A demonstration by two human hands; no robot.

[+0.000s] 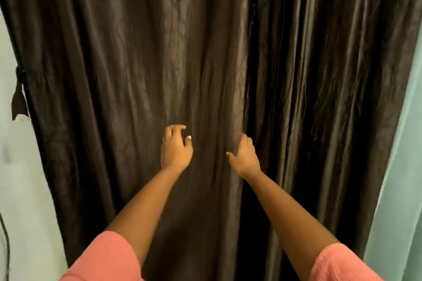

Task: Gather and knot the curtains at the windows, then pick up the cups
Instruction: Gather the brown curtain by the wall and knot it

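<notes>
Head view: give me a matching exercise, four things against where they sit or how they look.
Things:
1. left hand
2. right hand
3. tie-back
4. sleeves

Descriptions:
A. pink, at the bottom corners
B. dark strip hanging at the curtain's left edge
C. fingers curled, on the front of the left curtain
D. fingers tucked into the gap where the two curtains meet

Pairs: 1-C, 2-D, 3-B, 4-A
</notes>
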